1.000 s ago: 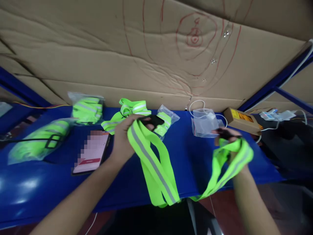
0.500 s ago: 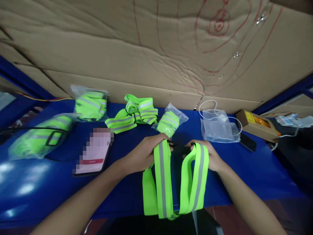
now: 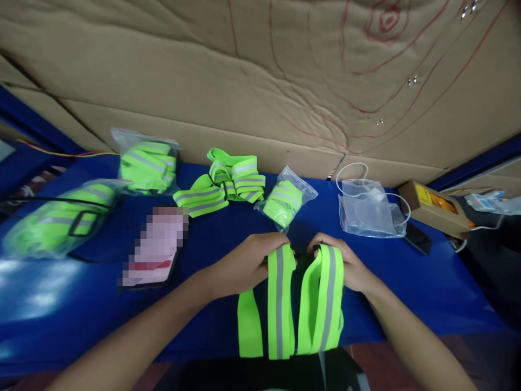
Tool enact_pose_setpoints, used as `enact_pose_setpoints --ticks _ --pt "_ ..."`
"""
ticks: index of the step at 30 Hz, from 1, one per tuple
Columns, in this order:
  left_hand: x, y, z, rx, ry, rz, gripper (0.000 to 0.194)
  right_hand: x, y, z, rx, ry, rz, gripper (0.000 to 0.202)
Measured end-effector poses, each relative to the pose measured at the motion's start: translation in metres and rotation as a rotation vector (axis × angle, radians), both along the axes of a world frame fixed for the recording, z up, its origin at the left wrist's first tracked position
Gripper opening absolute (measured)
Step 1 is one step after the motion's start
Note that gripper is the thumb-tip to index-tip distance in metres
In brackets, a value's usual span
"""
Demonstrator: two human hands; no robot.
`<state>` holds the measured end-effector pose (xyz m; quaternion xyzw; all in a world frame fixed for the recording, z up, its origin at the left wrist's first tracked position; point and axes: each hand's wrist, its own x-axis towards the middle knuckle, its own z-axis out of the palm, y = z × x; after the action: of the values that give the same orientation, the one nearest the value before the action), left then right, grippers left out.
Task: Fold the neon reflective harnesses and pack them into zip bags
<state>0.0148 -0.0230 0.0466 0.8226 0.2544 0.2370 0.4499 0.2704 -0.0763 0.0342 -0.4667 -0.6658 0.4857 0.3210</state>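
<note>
My left hand (image 3: 260, 263) is closed at the top of a neon-yellow reflective strap (image 3: 280, 304) with a grey stripe down its middle. Opposite it, a short gap away, my right hand (image 3: 348, 263) grips another part of the same strap. Long loops of the strap hang down from both hands over the table's front edge. Dark fittings sit at the fingertips, mostly hidden by fingers and webbing. Beyond the hands lies a small clear bag (image 3: 284, 198) with a folded neon strap inside. Left of it is a loose bundle of neon straps (image 3: 242, 176).
Bagged neon straps (image 3: 148, 165) and another bag (image 3: 61, 220) lie at the left of the blue table (image 3: 211, 331). A phone (image 3: 158, 247) rests near my left forearm. At right are clear bags (image 3: 362, 212), a white cable, a dark phone (image 3: 418, 239) and a cardboard box (image 3: 437, 209).
My hands have drawn slightly closer together, and the dark fittings between them show less. The hanging loops hang nearer each other. The camera view has shifted a little.
</note>
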Motion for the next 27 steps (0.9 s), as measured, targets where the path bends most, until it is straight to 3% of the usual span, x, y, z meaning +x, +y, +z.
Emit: enact_pose_setpoints --ticks 7,11,13,15,17,19,21,24,26,27 --pt "0.005 -0.012 -0.001 -0.002 -0.019 0.002 0.016 -0.009 -0.004 -0.008 0.016 -0.001 0.102 0.029" --pt "0.005 -0.014 -0.004 0.099 -0.001 -0.024 0.019 -0.006 -0.004 0.0 -0.029 -0.036 0.16 0.041" --pt "0.002 -0.014 -0.003 0.265 0.011 -0.022 0.026 0.008 -0.004 0.008 -0.082 -0.096 0.238 0.056" --pt "-0.003 -0.014 0.002 0.541 0.017 0.025 0.033 0.03 -0.006 0.018 -0.116 -0.157 0.304 0.066" --pt "-0.009 -0.017 0.011 0.809 -0.019 0.102 0.033 0.052 -0.009 0.027 -0.119 -0.132 0.277 0.065" --pt "-0.016 -0.021 0.023 0.973 -0.08 0.17 0.029 0.062 -0.015 0.033 -0.088 0.037 0.165 0.064" --pt "-0.021 -0.027 0.033 1.099 -0.129 0.216 0.024 0.055 -0.023 0.038 -0.061 0.183 0.099 0.078" --pt "-0.024 -0.039 0.04 1.217 -0.144 0.197 0.022 0.019 -0.038 0.043 -0.144 0.204 0.148 0.099" --pt "-0.023 -0.048 0.037 1.154 -0.166 0.182 0.028 -0.006 -0.048 0.044 -0.234 0.197 0.176 0.09" --pt "-0.022 -0.053 0.034 1.059 -0.191 0.223 0.032 -0.016 -0.051 0.044 -0.238 0.204 0.122 0.079"
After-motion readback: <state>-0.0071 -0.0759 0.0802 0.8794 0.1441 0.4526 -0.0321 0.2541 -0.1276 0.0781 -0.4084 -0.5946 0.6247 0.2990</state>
